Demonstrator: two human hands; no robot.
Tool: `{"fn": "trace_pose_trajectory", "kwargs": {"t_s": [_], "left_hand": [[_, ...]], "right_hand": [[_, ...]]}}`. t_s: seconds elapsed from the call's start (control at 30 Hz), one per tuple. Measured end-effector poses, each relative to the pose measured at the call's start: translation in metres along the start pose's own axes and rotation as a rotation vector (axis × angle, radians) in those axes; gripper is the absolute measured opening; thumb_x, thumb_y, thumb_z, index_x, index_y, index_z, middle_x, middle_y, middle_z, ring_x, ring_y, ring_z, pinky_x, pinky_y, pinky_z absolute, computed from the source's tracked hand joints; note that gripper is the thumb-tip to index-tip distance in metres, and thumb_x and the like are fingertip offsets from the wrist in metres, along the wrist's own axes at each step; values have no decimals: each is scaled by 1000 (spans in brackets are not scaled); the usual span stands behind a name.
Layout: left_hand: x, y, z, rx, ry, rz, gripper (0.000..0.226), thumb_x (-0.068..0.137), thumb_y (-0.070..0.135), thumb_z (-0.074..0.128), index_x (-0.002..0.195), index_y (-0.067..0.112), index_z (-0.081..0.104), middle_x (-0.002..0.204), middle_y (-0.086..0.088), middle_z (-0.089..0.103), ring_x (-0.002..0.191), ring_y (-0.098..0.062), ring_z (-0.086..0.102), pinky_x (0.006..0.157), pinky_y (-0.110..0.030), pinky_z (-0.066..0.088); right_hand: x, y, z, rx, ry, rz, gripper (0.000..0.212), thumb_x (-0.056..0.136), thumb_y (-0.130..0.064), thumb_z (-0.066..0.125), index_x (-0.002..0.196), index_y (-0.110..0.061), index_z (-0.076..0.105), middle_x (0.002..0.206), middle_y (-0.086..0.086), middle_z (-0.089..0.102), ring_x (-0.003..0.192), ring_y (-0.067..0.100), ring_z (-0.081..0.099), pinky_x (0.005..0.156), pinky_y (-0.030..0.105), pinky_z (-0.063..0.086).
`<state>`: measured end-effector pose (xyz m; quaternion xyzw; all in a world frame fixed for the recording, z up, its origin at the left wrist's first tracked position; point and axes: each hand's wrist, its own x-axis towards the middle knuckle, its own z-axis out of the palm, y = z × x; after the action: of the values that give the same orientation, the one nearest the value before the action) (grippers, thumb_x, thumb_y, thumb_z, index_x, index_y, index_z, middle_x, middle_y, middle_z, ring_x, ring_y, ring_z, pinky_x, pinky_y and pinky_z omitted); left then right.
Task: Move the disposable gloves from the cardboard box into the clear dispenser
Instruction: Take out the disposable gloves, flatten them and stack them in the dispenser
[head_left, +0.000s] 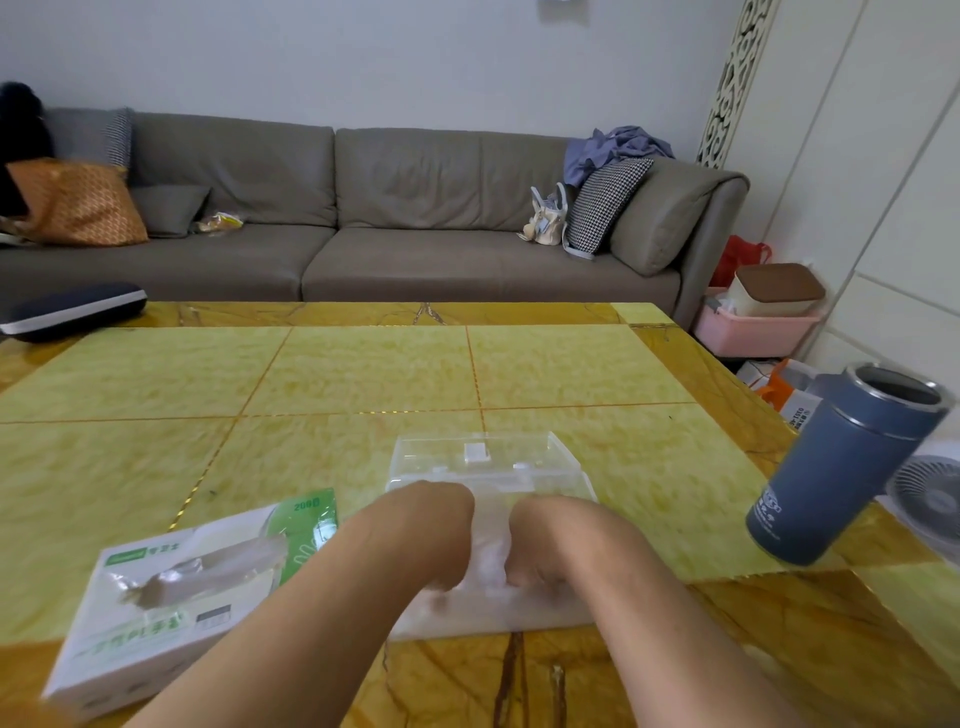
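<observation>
Left hand (441, 540) and right hand (540, 540) both grasp the gloves (491, 551), a soft, light, slippery stack best held at its edges, inside the clear dispenser (483, 457), right of the cardboard box (171, 597).

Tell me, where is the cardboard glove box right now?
In the head view, the cardboard box lies on the table, lower left, beside the left forearm.

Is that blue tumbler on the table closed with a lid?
No. The blue tumbler stands open at the table's right edge, its metal rim and dark inside showing.
</observation>
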<state>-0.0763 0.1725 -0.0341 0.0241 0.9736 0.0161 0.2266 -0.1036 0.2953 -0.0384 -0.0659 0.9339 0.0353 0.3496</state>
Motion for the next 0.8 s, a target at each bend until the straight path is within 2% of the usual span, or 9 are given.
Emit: {"fn": "trace_pose_trajectory", "kwargs": {"t_s": [0.1, 0.2, 0.37, 0.43, 0.5, 0.57, 0.63, 0.7, 0.8], "left_hand": [[-2, 8, -6, 61, -52, -9, 54, 96, 2, 59, 148, 14, 48, 128, -5, 60, 111, -26, 63, 83, -30, 50], [1, 10, -6, 116, -140, 8, 59, 96, 0, 56, 152, 7, 39, 112, -8, 60, 97, -27, 61, 74, -31, 50], [-9, 0, -8, 61, -124, 63, 36, 95, 2, 50, 129, 11, 58, 109, -4, 65, 90, -24, 62, 71, -30, 48], [-24, 2, -11, 66, -52, 93, 32, 95, -2, 48, 122, 10, 60, 101, -3, 61, 87, -21, 57, 67, -27, 44], [-42, 1, -13, 12, 45, 133, 40, 94, -5, 45, 127, 13, 58, 115, -4, 63, 96, -22, 61, 69, -30, 49], [-59, -7, -14, -124, 142, 202, 57, 92, -7, 41, 140, 22, 53, 138, 1, 58, 118, -20, 61, 87, -31, 55], [-70, -19, -12, -281, 247, 256, 68, 91, -8, 39, 144, 33, 52, 144, 11, 54, 123, -9, 58, 96, -27, 53], [-76, -35, -6, -406, 349, 260, 59, 96, -3, 41, 135, 38, 60, 131, 18, 61, 114, 2, 58, 92, -18, 51], [-78, -76, 8, -505, 546, 131, 32, 101, 14, 50, 114, 37, 68, 106, 21, 66, 96, 4, 61, 81, -16, 53]], "right_hand": [[2, 1, -1, 34, 24, 1, 22, 96, -11, 58, 74, -9, 55, 76, 5, 48, 64, 22, 48, 64, 32, 42], [-3, 3, 2, 65, 56, 1, 16, 97, -14, 59, 82, -10, 57, 80, 6, 52, 76, 25, 55, 62, 32, 43], [-7, 5, 4, 87, 123, -1, 19, 99, -8, 53, 80, -11, 52, 78, 6, 49, 64, 19, 47, 56, 29, 38], [-14, 6, 6, 129, 229, -14, 18, 97, -6, 52, 80, -13, 50, 80, 4, 49, 66, 20, 49, 56, 29, 40], [-23, 7, 9, 142, 349, -38, 20, 96, -6, 51, 79, -16, 46, 81, 2, 47, 70, 22, 51, 58, 30, 42], [-29, 7, 11, 146, 434, -48, 12, 94, -3, 48, 92, -14, 53, 86, -1, 47, 71, 20, 56, 59, 29, 47], [-36, 7, 12, 178, 465, -35, 28, 95, -3, 44, 115, -17, 57, 98, -2, 50, 81, 19, 61, 74, 32, 58], [-41, 6, 14, 198, 505, -32, 26, 95, -5, 42, 109, -20, 58, 101, -2, 54, 83, 19, 62, 78, 33, 58], [-42, 2, 17, 176, 607, -22, 21, 93, -7, 44, 94, -22, 59, 89, -3, 58, 72, 17, 61, 63, 31, 53]]}}
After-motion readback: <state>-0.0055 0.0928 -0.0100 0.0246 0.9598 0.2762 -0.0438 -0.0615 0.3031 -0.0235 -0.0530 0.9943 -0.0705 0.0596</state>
